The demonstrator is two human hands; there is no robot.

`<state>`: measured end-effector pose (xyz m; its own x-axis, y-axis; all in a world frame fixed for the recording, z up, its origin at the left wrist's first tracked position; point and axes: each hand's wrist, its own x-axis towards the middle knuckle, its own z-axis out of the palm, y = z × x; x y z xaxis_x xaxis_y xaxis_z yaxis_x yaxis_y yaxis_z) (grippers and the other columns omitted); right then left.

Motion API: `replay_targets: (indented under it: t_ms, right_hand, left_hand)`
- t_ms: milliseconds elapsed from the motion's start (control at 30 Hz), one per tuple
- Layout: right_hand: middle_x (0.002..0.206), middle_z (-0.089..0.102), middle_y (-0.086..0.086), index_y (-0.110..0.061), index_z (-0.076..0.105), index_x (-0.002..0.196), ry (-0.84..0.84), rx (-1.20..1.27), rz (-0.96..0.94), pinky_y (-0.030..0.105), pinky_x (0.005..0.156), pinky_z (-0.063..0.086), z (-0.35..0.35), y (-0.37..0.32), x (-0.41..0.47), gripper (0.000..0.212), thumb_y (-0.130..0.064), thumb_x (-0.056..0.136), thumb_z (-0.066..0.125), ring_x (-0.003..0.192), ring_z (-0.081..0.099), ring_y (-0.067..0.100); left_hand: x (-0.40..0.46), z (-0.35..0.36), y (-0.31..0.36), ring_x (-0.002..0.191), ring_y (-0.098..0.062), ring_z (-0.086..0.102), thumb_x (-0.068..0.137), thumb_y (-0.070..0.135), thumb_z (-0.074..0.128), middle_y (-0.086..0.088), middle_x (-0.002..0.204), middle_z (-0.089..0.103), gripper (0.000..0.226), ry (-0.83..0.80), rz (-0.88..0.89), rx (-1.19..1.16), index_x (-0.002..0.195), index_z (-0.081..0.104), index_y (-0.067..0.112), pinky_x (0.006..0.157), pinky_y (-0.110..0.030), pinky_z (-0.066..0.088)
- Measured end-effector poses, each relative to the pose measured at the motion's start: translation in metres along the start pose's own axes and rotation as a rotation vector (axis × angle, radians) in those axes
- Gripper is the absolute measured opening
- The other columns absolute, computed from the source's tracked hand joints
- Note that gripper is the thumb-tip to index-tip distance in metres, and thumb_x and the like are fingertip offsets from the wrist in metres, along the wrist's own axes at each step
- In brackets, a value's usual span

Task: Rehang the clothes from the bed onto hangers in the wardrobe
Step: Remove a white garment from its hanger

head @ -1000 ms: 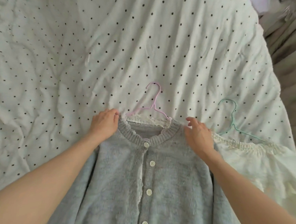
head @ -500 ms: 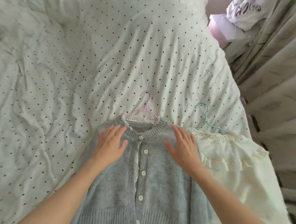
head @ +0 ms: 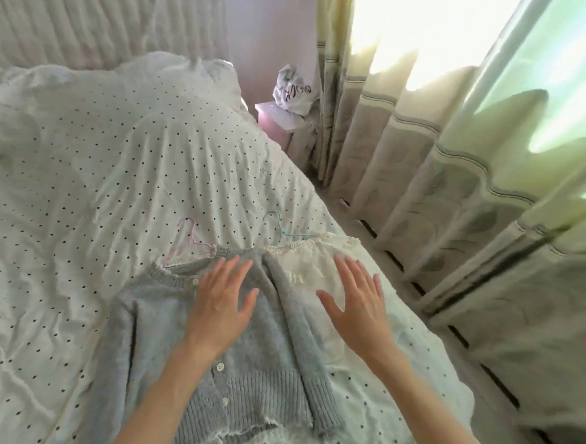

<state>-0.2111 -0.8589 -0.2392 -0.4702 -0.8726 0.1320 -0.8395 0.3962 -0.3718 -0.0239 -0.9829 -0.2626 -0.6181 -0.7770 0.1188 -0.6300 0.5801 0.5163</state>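
Cardigan (head: 262,367), grey knit, lies flat on the bed (head: 79,208), buttoned, its neckline on a pink hanger (head: 189,237) whose hook points toward the headboard. Just to its right, touching it, a white lace blouse (head: 309,274) sits on a teal hanger (head: 279,228). Your left hand (head: 221,306) rests flat on the cardigan's chest, fingers straight and spread, gripping nothing. Your right hand (head: 358,308) lies over the blouse, fingers likewise extended and apart; contact cannot be confirmed. Bedcover is white with small dark dots, wrinkled. Beyond the bed's far corner: a crumpled white bag (head: 292,91). Patterned curtains (head: 457,197) hang along the right.
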Motion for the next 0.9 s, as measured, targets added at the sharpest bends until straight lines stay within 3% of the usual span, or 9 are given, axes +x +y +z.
replay_targets:
  t_ms: [100, 233, 333, 467, 567, 767, 900]
  right_hand:
    - [0.149, 0.033, 0.005, -0.02, 0.027, 0.146, 0.099, -0.046, 0.101, 0.038, 0.112, 0.001, -0.033, 0.011, -0.056, 0.076, -0.063, 0.083, 0.02, 0.142, 0.021, 0.022]
    - [0.15, 0.032, 0.004, -0.02, 0.027, 0.145, 0.197, -0.058, 0.263, 0.038, 0.112, 0.002, -0.064, 0.029, -0.147, 0.076, -0.063, 0.083, 0.021, 0.142, 0.021, 0.022]
    - [0.149, 0.033, 0.003, -0.02, 0.028, 0.145, 0.285, -0.046, 0.422, 0.038, 0.113, 0.002, -0.086, 0.05, -0.221, 0.075, -0.063, 0.083, 0.024, 0.142, 0.021, 0.021]
    - [0.145, 0.04, 0.007, -0.017, 0.035, 0.142, 0.383, -0.095, 0.647, 0.043, 0.111, 0.01, -0.111, 0.078, -0.32, 0.073, -0.061, 0.084, 0.027, 0.138, 0.03, 0.026]
    - [0.145, 0.04, 0.007, -0.017, 0.036, 0.142, 0.435, -0.129, 0.806, 0.045, 0.112, 0.012, -0.13, 0.097, -0.395, 0.073, -0.06, 0.083, 0.026, 0.138, 0.029, 0.025]
    - [0.154, 0.02, -0.003, -0.027, 0.018, 0.147, 0.467, -0.21, 1.084, 0.035, 0.114, -0.006, -0.177, 0.126, -0.557, 0.083, -0.067, 0.075, 0.008, 0.144, 0.008, 0.015]
    - [0.156, 0.015, -0.002, -0.026, 0.012, 0.148, 0.48, -0.289, 1.286, 0.036, 0.115, -0.003, -0.21, 0.133, -0.661, 0.083, -0.066, 0.076, 0.006, 0.144, 0.006, 0.014]
  left_hand:
    - [-0.021, 0.001, 0.041, 0.142, -0.019, 0.017, 0.086, 0.053, 0.019, -0.002, 0.15, 0.029, 0.066, -0.054, 0.19, 0.043, 0.142, 0.034, 0.021, 0.114, -0.038, 0.006]
    - [-0.062, 0.02, 0.098, 0.129, -0.031, 0.042, 0.088, 0.04, 0.036, -0.012, 0.131, 0.054, 0.05, -0.103, 0.496, 0.08, 0.129, 0.046, 0.014, 0.107, -0.044, 0.03]
    - [-0.099, 0.042, 0.147, 0.125, -0.028, 0.041, 0.088, 0.039, 0.037, -0.01, 0.125, 0.056, 0.045, -0.154, 0.682, 0.036, 0.126, 0.044, 0.016, 0.103, -0.042, 0.032]
    - [-0.141, 0.073, 0.215, 0.125, -0.03, 0.043, 0.087, 0.038, 0.039, -0.01, 0.129, 0.054, 0.045, -0.266, 0.894, 0.001, 0.127, 0.044, 0.018, 0.098, -0.05, 0.042]
    - [-0.177, 0.095, 0.275, 0.129, -0.028, 0.037, 0.086, 0.038, 0.039, -0.009, 0.132, 0.052, 0.047, -0.313, 1.034, -0.031, 0.128, 0.047, 0.017, 0.1, -0.051, 0.04]
    - [-0.286, 0.138, 0.397, 0.129, -0.031, 0.042, 0.087, 0.04, 0.037, -0.009, 0.132, 0.053, 0.05, -0.414, 1.282, -0.103, 0.128, 0.052, 0.015, 0.101, -0.049, 0.034]
    - [-0.369, 0.166, 0.468, 0.131, -0.032, 0.039, 0.087, 0.043, 0.033, -0.008, 0.136, 0.05, 0.054, -0.507, 1.414, -0.157, 0.13, 0.051, 0.016, 0.103, -0.049, 0.032]
